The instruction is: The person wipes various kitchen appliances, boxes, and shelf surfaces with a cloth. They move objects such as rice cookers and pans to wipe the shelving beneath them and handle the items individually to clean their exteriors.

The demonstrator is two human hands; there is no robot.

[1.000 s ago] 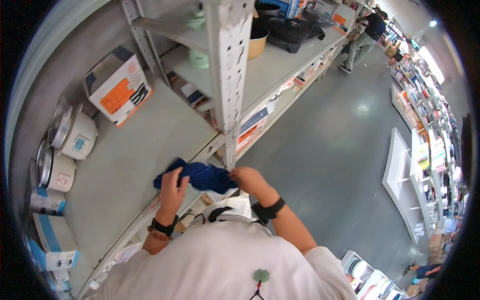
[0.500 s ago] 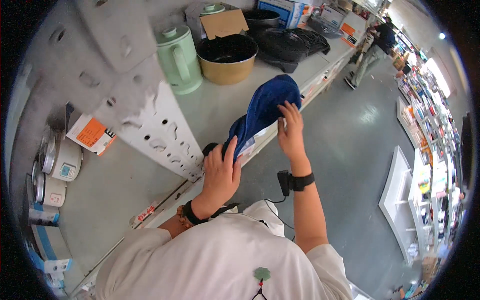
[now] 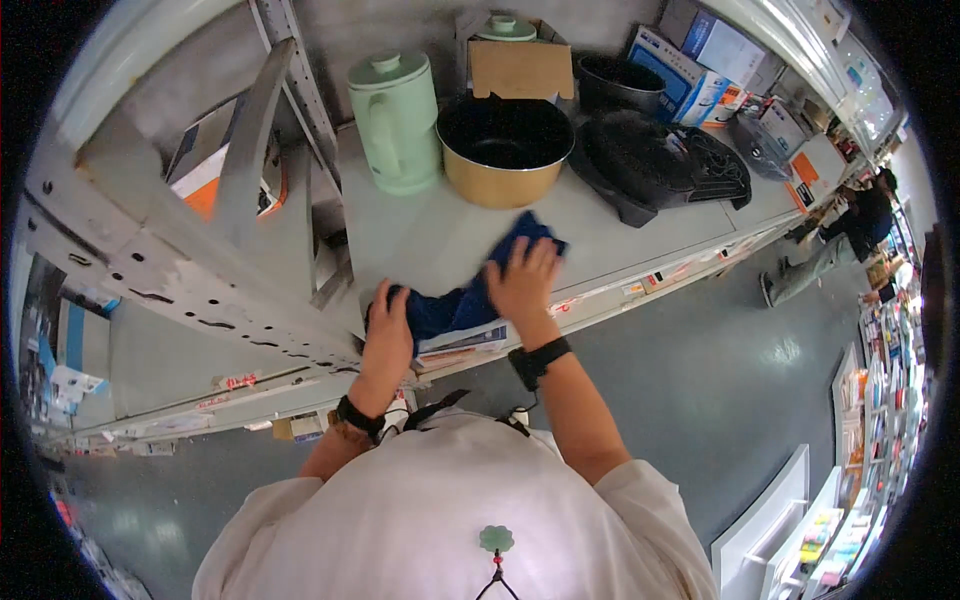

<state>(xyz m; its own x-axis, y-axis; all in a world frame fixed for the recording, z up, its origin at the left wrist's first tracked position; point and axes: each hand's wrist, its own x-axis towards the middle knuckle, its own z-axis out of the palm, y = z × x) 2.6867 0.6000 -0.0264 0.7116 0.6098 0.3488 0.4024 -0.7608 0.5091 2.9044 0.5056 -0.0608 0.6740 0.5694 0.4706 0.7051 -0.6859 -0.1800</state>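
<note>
The blue cloth (image 3: 455, 308) is now lowered onto the front of the shelf (image 3: 600, 245), before the golden pot (image 3: 505, 182) — apparently backed by that surface — and is partly covered by the spread, unclenched grip of the right hand (image 3: 525, 282), while closure of the left hand (image 3: 388, 338) at one end cannot be told.

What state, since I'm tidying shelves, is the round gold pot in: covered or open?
The round gold pot is open: its dark interior shows within the rim, uncovered.
</note>
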